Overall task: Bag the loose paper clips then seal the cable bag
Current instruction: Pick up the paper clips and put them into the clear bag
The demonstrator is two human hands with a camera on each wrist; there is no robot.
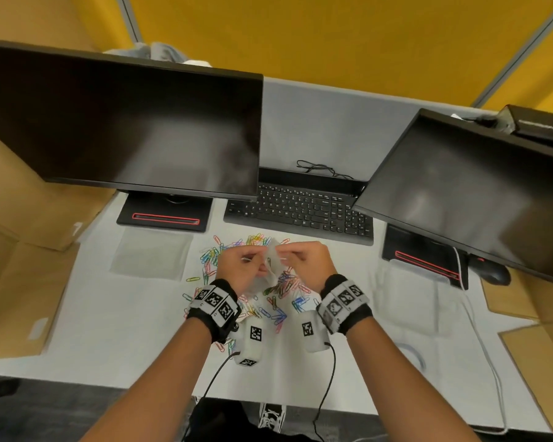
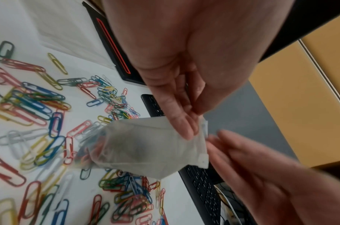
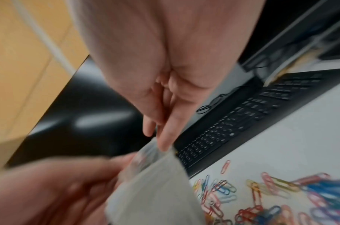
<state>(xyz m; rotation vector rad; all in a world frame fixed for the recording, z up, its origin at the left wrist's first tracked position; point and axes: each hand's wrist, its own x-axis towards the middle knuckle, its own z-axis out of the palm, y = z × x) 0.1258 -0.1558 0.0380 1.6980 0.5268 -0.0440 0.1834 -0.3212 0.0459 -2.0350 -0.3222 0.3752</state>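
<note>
A small translucent zip bag point(image 1: 273, 266) hangs in the air above a spread of coloured paper clips point(image 1: 278, 309) on the white desk. My left hand point(image 1: 240, 266) pinches one side of the bag's top edge and my right hand point(image 1: 307, 263) pinches the other side. In the left wrist view, my left hand point(image 2: 194, 126) grips the bag point(image 2: 146, 146) near its zip strip, with clips point(image 2: 40, 103) scattered below. In the blurred right wrist view, my right hand point(image 3: 157, 140) holds the bag's point(image 3: 155, 190) corner. I cannot tell whether the bag's mouth is apart.
A flat clear bag point(image 1: 152, 256) lies left of the clips. A larger clear bag point(image 1: 406, 301) lies on the desk at right, beside a white cable point(image 1: 482, 339). The keyboard point(image 1: 300, 208) sits just behind the clips, between two monitor stands point(image 1: 165, 215). A mouse point(image 1: 492, 271) is far right.
</note>
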